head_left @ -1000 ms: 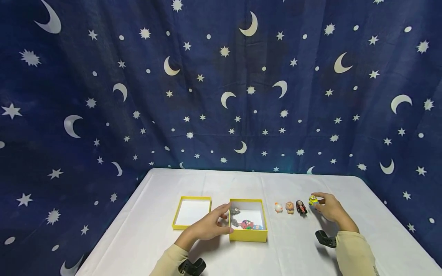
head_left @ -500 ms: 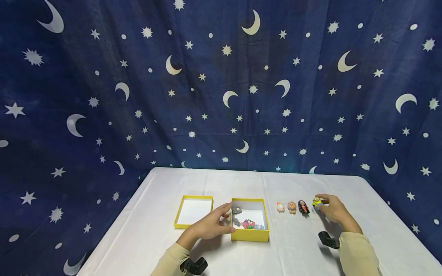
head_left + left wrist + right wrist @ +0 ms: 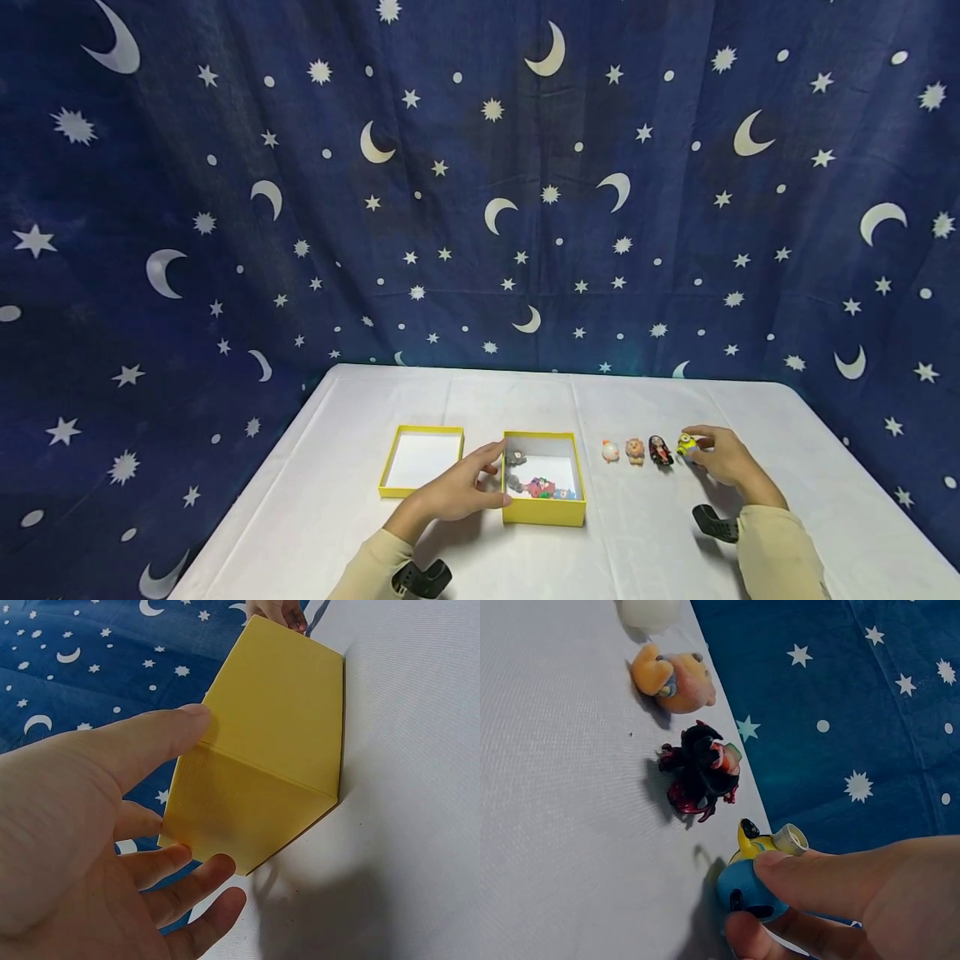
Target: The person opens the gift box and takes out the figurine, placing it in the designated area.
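Note:
In the head view my right hand (image 3: 723,457) pinches a yellow and blue Minion figure (image 3: 686,445) between thumb and fingers, at the right end of a row of small figures. Beside it stands a dark figure with black and red parts (image 3: 660,451). The right wrist view shows my thumb (image 3: 802,881) against the Minion's blue body. My left hand (image 3: 456,490) touches the left side of an open yellow box (image 3: 543,512). Its thumb lies at the near corner and the fingers are spread loosely along the wall, as the left wrist view shows.
A tan figure (image 3: 635,451) and a white and orange one (image 3: 610,451) continue the row leftward. Several small figures, grey, red and blue, lie inside the box. Left of it lies a shallow yellow-rimmed lid (image 3: 422,429). A starry curtain (image 3: 480,275) hangs behind the white table (image 3: 525,392).
My right hand has shifted the Minion figure slightly, bringing it a little lower in the head view, beside the dark figure. The left hand stays at the box. The whole head view has drifted slightly.

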Tool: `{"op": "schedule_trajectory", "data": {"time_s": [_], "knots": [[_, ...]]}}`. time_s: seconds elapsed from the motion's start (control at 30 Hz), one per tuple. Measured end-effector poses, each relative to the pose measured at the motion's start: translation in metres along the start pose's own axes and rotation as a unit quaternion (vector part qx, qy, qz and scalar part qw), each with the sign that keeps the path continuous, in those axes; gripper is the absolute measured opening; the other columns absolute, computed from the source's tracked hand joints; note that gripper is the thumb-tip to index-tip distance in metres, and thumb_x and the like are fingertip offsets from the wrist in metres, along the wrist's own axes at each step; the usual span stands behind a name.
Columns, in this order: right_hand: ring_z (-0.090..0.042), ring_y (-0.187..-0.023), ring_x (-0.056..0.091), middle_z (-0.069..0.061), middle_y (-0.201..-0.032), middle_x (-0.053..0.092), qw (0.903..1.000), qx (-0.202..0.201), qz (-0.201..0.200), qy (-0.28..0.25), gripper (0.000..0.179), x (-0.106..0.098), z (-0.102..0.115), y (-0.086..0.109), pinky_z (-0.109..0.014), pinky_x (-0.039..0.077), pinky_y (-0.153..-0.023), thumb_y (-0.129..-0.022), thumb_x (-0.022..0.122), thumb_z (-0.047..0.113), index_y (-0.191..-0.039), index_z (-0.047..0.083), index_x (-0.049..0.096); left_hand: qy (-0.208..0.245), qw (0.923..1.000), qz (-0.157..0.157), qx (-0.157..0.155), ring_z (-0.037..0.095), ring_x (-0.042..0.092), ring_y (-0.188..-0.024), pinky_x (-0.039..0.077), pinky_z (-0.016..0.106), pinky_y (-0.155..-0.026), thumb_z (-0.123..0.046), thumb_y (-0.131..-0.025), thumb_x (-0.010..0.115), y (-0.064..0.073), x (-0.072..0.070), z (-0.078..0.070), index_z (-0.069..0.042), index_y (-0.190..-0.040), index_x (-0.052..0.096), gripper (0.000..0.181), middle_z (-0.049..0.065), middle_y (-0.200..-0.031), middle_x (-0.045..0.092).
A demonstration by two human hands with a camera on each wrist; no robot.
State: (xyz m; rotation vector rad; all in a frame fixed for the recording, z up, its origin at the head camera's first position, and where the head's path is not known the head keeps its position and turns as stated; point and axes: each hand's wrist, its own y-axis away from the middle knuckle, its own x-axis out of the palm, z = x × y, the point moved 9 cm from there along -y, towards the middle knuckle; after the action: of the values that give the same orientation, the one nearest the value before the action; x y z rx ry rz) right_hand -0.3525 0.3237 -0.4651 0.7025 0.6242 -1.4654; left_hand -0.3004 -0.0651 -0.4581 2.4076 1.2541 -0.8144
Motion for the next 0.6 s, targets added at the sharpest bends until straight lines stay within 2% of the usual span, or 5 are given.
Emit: {"op": "schedule_trajectory", "data": {"time_s": [0.3, 0.6], "knots": [[-0.019, -0.075, 0.062, -0.039, -0.112, 0.057, 0.9998, 0.02, 0.007, -0.001, 0.045, 0.0024, -0.0044, -0.0026, -0.032, 0.049, -0.062, -0.092, 0.061, -0.003, -0.133, -0.015, 0.05, -0.001, 1.0, -0.004, -0.003, 0.031, 0.053, -0.131, 0.05, 0.034, -0.099, -0.026, -0.092, 0.073, 0.0003, -0.0013, -0.0001, -0.007, -0.16, 0.027, 0.085, 0.013, -0.165, 0.03], [-0.018, -0.071, 0.06, -0.029, -0.1, 0.06, 0.9999, 0.011, 0.001, -0.012, 0.043, 0.0024, -0.0041, -0.0017, -0.03, 0.047, -0.06, -0.091, 0.06, -0.003, -0.131, -0.017, 0.05, -0.001, 1.0, -0.003, -0.007, 0.028, 0.053, -0.129, 0.051, 0.035, -0.099, -0.026, -0.093, 0.073, -0.0008, -0.0004, 0.0018, -0.008, -0.161, 0.027, 0.084, 0.012, -0.165, 0.031]]}}
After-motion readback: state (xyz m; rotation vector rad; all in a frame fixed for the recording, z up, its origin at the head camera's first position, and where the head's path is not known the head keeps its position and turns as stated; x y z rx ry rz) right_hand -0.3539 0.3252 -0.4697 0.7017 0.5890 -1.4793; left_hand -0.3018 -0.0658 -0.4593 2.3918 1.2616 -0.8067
